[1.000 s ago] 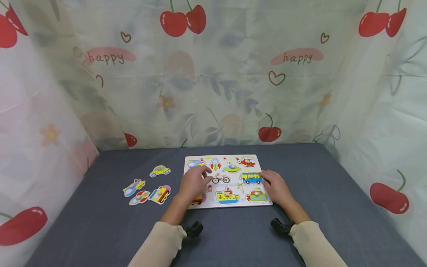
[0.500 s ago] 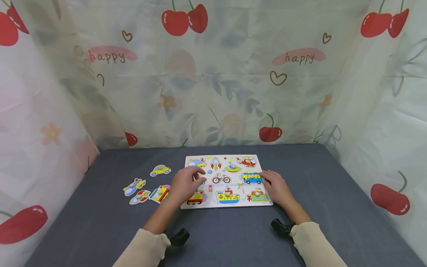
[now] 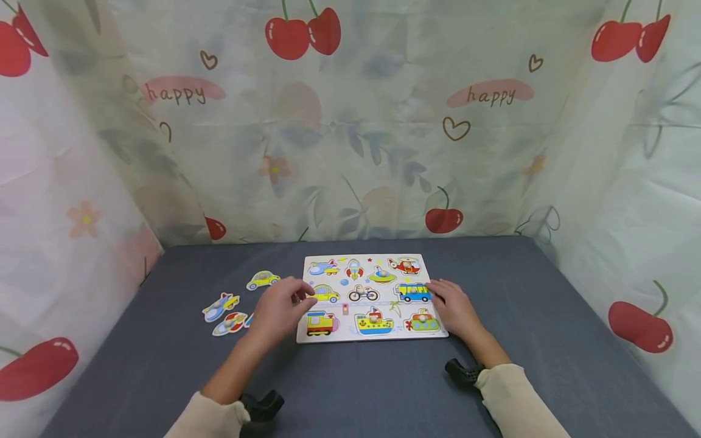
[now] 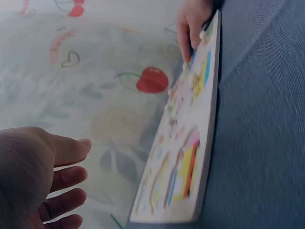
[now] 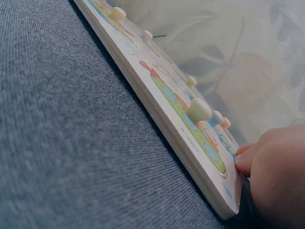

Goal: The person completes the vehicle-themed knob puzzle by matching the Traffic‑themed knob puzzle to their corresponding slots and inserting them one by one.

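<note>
Left fingers (image 4: 67,201) loosely curved, empty, near board (image 3: 346,326); right fingers (image 3: 445,289), relaxed, touch its edge.

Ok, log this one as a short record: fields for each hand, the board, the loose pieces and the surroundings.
Left hand: near the left edge of the board, holding nothing
Right hand: touching the board's right edge, beside the bus
Board: flat on the table; bus, ship and submarine show knobs
Loose pieces: car, plane, rocket, left of the board; a fourth mostly hidden behind the left hand
Backdrop: cloth printed with cherries
</note>
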`<state>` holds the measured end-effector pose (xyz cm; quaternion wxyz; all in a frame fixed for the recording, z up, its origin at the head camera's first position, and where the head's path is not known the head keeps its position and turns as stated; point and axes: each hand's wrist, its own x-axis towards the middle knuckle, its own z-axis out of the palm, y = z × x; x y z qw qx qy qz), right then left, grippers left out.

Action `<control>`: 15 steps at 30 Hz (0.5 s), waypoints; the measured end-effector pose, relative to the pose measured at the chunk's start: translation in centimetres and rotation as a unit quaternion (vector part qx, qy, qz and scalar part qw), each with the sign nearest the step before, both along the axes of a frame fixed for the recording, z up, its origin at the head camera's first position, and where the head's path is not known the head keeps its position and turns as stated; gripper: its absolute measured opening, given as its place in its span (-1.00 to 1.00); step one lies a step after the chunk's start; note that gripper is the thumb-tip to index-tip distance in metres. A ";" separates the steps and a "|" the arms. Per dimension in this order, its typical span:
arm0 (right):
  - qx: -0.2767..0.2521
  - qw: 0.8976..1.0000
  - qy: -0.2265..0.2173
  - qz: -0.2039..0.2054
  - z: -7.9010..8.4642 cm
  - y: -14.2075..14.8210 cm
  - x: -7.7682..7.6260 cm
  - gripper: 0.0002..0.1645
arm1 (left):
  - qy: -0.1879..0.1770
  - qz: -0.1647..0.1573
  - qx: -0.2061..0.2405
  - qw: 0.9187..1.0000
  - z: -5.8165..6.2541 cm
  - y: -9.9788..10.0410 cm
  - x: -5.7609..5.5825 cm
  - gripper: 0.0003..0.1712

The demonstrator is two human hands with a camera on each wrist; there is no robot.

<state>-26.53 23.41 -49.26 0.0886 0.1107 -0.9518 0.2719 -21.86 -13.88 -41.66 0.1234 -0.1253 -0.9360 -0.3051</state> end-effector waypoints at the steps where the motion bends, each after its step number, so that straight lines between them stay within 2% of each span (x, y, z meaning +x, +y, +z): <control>1: -0.001 1.000 0.000 0.000 0.0 0.0 0.0 -0.55 | -0.002 0.004 -0.002 1.000 -0.2 -0.4 -0.1 -0.84; 9: -0.004 1.000 -0.004 -0.002 0.1 0.0 0.1 -0.54 | -0.014 0.035 -0.040 0.998 -2.3 -3.5 -0.7 -0.87; 15: -0.004 1.000 -0.001 -0.001 0.0 0.0 0.1 -0.55 | -0.033 0.049 -0.070 0.996 -2.9 -5.1 -0.9 -0.84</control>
